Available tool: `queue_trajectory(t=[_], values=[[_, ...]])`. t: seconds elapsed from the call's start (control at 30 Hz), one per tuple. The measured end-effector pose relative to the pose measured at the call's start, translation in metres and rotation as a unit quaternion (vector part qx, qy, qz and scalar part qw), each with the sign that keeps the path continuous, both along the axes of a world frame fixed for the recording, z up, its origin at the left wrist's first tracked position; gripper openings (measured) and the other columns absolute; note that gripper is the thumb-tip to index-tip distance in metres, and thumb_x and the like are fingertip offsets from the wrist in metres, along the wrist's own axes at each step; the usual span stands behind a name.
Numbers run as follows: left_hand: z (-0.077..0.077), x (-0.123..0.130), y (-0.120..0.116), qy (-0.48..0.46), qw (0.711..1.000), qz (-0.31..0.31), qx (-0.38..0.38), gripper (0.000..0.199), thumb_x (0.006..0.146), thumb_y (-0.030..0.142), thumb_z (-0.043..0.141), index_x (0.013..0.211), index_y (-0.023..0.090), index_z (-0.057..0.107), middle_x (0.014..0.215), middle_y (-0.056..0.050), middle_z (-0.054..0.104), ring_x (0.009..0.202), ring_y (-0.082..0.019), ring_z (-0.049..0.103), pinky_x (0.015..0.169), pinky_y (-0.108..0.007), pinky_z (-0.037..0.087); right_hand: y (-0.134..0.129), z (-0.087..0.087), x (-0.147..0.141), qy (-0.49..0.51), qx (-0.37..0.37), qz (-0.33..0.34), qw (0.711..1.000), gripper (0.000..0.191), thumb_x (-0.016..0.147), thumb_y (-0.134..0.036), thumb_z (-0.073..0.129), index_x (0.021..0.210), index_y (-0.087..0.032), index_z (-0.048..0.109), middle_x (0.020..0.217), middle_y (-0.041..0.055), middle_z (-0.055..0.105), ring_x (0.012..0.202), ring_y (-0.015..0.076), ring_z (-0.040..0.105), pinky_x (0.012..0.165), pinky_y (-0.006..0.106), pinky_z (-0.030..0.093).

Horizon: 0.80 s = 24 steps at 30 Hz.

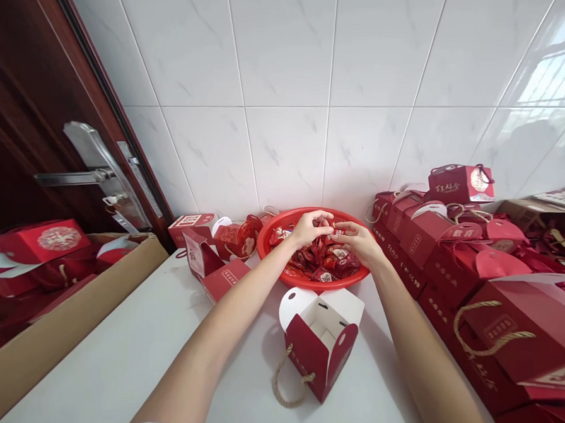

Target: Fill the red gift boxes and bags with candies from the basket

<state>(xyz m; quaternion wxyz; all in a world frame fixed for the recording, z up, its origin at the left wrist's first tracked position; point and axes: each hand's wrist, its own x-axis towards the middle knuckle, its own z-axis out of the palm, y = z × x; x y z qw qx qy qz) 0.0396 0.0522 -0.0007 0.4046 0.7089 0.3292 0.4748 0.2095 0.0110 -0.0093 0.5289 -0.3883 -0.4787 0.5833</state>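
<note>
A red plastic basket [265, 261] full of wrapped candies [325, 261] stands against the wall. Over it my left hand [312, 229] and my right hand [355, 240] meet, fingertips almost touching. The left fingers are curled into a pinch, and those of the right hand are bent inward with the thumb close to them. What lies between the fingertips is too small to make out among the red wrappers. In front of the basket stands an upright red gift box [310, 352] with its white-lined flaps spread, its inside showing, and a rope handle hanging down.
Stacked red gift boxes [450, 271] crowd the right side. More small red boxes [226, 281] sit left of the basket on the white tabletop [161, 350]. A cardboard carton [93, 290] holding red boxes is at far left, below a door handle [76, 177].
</note>
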Motion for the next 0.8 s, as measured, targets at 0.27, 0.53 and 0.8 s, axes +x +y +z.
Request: queue_trajectory(t=[0.27, 0.53, 0.8], values=[[0.005, 0.002, -0.005, -0.013, 0.997, 0.025, -0.075, 0.024, 0.06, 0.008, 0.072, 0.083, 0.013, 0.07, 0.072, 0.002, 0.065, 0.072, -0.012, 0.059, 0.072, -0.027, 0.046, 0.001, -0.002, 0.002, -0.032, 0.057, -0.005, 0.998, 0.049, 0.047, -0.015, 0.084, 0.091, -0.018, 0.065, 0.065, -0.0021, 0.068, 0.057, 0.0144, 0.064, 0.055, 0.025, 0.053], [0.005, 0.001, -0.004, -0.015, 0.992, 0.048, -0.113, 0.021, 0.059, 0.008, 0.071, 0.079, 0.015, 0.072, 0.077, 0.0, 0.069, 0.072, -0.013, 0.059, 0.072, -0.027, 0.045, 0.0, -0.002, 0.002, -0.05, 0.066, -0.002, 0.997, 0.05, 0.046, -0.017, 0.082, 0.093, -0.018, 0.066, 0.073, 0.0004, 0.07, 0.067, 0.0166, 0.065, 0.065, 0.029, 0.053], [-0.004, -0.003, -0.002, 0.116, 0.966, 0.122, -0.195, 0.041, 0.075, 0.051, 0.072, 0.055, 0.019, 0.055, 0.058, -0.001, 0.058, 0.066, -0.019, 0.056, 0.062, -0.028, 0.042, 0.007, -0.009, 0.003, -0.098, 0.096, -0.033, 0.99, 0.046, 0.048, -0.022, 0.079, 0.092, -0.018, 0.066, 0.073, -0.0002, 0.066, 0.066, 0.0159, 0.062, 0.063, 0.03, 0.051]])
